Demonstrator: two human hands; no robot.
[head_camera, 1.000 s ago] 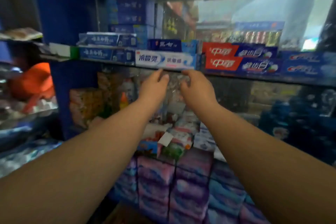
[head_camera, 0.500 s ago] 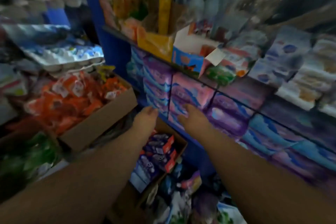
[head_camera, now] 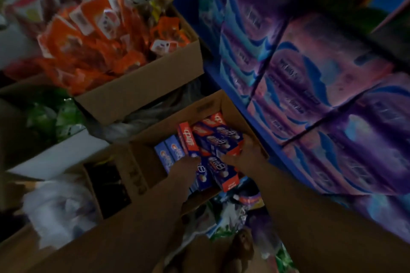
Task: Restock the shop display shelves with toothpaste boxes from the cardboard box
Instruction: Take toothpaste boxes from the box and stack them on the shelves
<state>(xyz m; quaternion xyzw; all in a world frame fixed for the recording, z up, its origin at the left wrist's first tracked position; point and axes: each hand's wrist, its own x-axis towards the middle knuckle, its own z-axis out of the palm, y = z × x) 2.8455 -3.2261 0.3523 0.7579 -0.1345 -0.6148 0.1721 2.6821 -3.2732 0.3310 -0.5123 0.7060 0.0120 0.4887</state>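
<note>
Both hands reach into the cardboard box (head_camera: 206, 106) below the shelf (head_camera: 224, 86).
Right hand (head_camera: 247, 154) fingers grasp the toothpaste boxes (head_camera: 214, 139) inside; left hand (head_camera: 188, 166) touches them, grip unclear.

The single head-worn camera looks steeply down past the person's own forearms, which enter from the bottom edge. They meet just below mid-frame, where the left hand (head_camera: 188, 165) and right hand (head_camera: 246, 155) reach the toothpaste boxes (head_camera: 213, 137) in the cardboard box (head_camera: 199, 108). The view is tilted and close to the shelving, so the purple packs (head_camera: 310, 86) fill the right side at a slant, the carton of orange packets (head_camera: 137, 91) sits upper left, and the whole picture is blurred.
</note>
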